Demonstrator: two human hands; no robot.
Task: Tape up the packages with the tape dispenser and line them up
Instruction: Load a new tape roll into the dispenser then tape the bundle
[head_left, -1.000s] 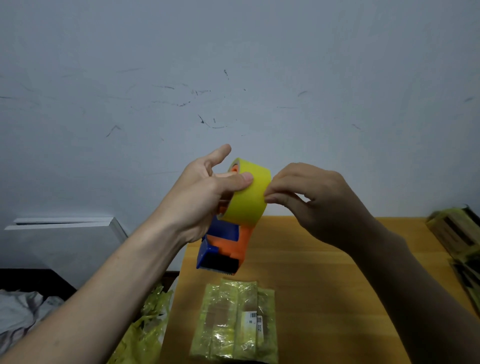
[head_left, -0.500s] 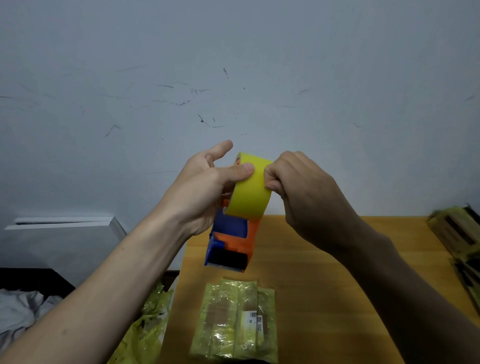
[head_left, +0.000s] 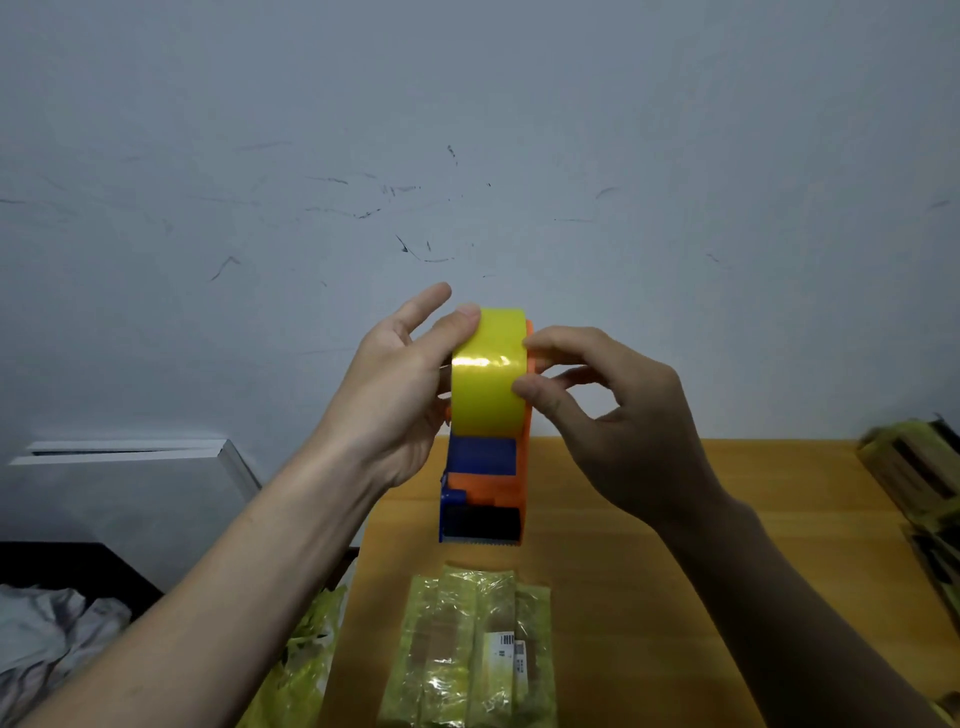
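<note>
While the tape dispenser (head_left: 485, 457) hangs in mid-air above the wooden table (head_left: 623, 571), both hands are on it. Dispenser's long axis runs approx. vertical: yellow tape roll (head_left: 487, 371) at the top, blue/orange body below, black cutter end w/ serrated edge pointing down toward the table and the camera. Roll's broad taped face is turned to the viewer; orange side plate shows on the right edge.

Left hand (head_left: 395, 395) grips the dispenser from the left side, thumb laid across the roll's upper left edge, index finger sticking up and free; the other fingers go behind the roll, hidden. Right hand (head_left: 618, 421) pinches at the roll's right edge, thumb tip and forefinger tip touching the tape, remaining fingers loosely curled.

Directly below the cutter, apart from it, a package (head_left: 472, 654) wrapped in yellowish tape lies flat on the table, long axis running away from the viewer, barcode label near its right half. More taped packages (head_left: 914, 462) sit at the table's far right edge, blurred. Crumpled yellow-green plastic (head_left: 306, 665) hangs just off the table's left edge. Grey scuffed wall (head_left: 467, 156) behind; white board (head_left: 130, 452) and crumpled cloth (head_left: 47, 623) at left.
</note>
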